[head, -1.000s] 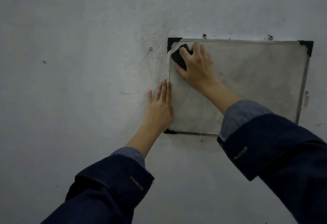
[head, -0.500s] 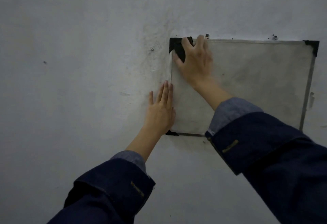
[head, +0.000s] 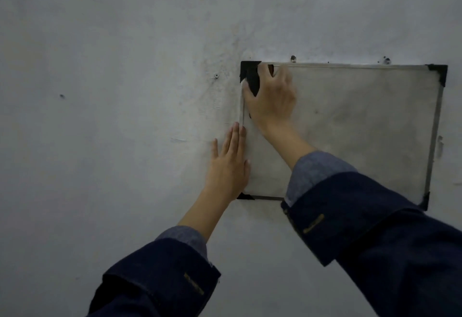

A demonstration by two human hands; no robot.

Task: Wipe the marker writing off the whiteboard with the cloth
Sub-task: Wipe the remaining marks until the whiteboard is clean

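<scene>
A small whiteboard (head: pixel 362 126) with a metal frame and black corner caps hangs on a grey wall. Its surface looks smudged grey; no clear writing shows. My right hand (head: pixel 271 101) presses a black cloth (head: pixel 253 84) flat against the board's top left corner, and the hand covers most of the cloth. My left hand (head: pixel 228 166) lies flat with fingers together on the wall, overlapping the board's left edge near the bottom left corner.
The wall (head: pixel 112 116) is bare grey plaster with a screw (head: pixel 216 75) left of the board and small holes or fixings (head: pixel 293 58) above its top edge. Both of my arms wear dark blue sleeves.
My right hand has moved the cloth up into the board's top left corner and spread wider over it. The left hand has stayed on the left edge.
</scene>
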